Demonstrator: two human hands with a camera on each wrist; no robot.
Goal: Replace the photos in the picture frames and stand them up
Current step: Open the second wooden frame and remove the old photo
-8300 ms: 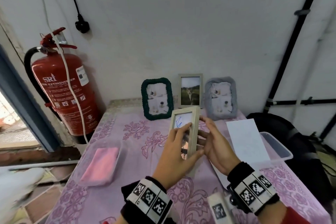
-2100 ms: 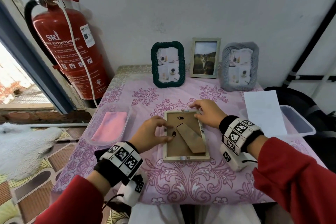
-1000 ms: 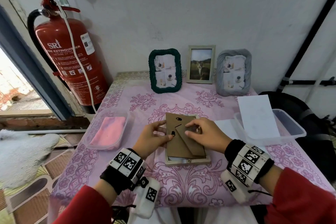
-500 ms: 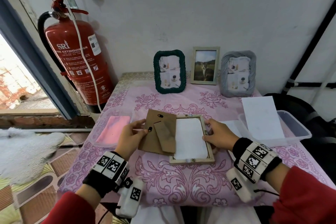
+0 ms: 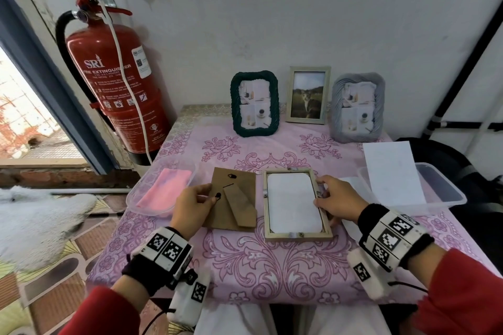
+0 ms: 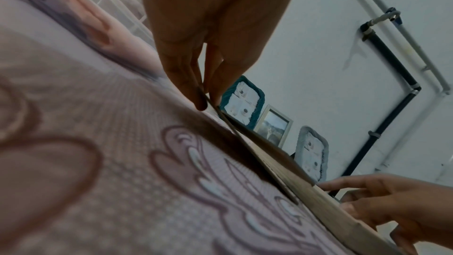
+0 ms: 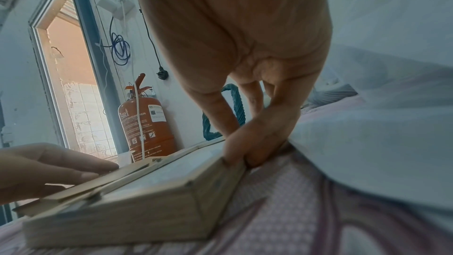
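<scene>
Red sleeves (image 5: 460,304), black wristbands (image 5: 141,272) carrying white blocks printed with black square markers (image 5: 166,247).

Room: white wall, small table by a doorway

White wall (image 5: 272,8) with black pipes (image 5: 462,68); red fire extinguisher (image 5: 114,81) at left; daylight through blue-framed doorway (image 5: 27,106); pink floral tablecloth (image 5: 272,266); patterned floor tiles (image 5: 54,294).

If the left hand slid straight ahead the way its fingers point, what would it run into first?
Probably the wooden frame lying face down. The left hand holds the brown backing board and points right across it, toward the frame's near edge; depth is hard to judge.
</scene>
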